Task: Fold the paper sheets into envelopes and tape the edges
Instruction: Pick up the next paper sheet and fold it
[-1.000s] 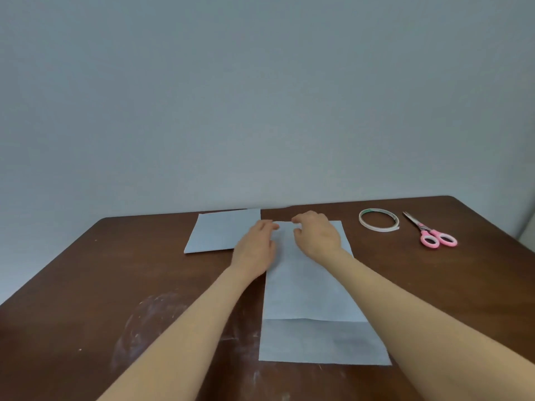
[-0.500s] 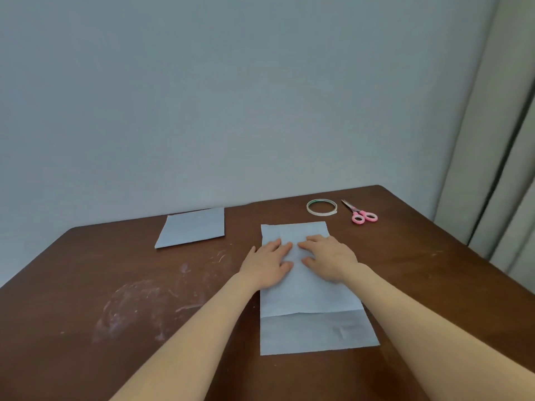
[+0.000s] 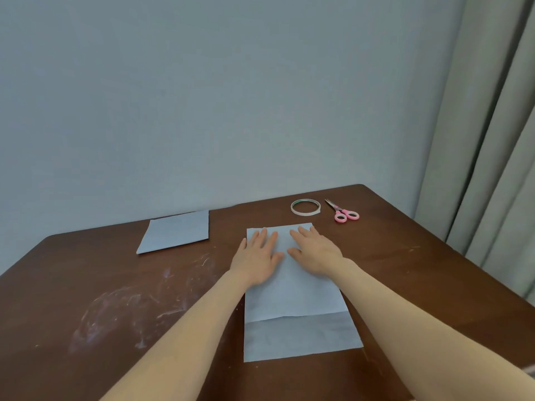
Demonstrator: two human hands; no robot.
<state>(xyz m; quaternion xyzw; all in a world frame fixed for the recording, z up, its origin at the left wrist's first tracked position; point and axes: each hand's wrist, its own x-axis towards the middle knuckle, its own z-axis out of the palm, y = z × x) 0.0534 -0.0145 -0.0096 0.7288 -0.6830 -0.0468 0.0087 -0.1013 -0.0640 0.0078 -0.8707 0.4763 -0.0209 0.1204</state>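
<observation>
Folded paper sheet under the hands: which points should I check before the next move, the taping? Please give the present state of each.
1. The left hand and the right hand lie flat on the folded paper sheet: ok.
2. Far fold pressed sharp: cannot tell, the hands cover part of it.
3. The tape roll lies free beyond the sheet: ok.
4. The pink scissors lie right of the tape roll, blades shut: ok.
5. Side edges taped: not ok, no tape visible.
6. The second folded sheet lies apart, on the left: ok.

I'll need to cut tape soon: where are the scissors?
In the head view, the pink-handled scissors lie at the table's far right, just right of the tape roll.
</observation>
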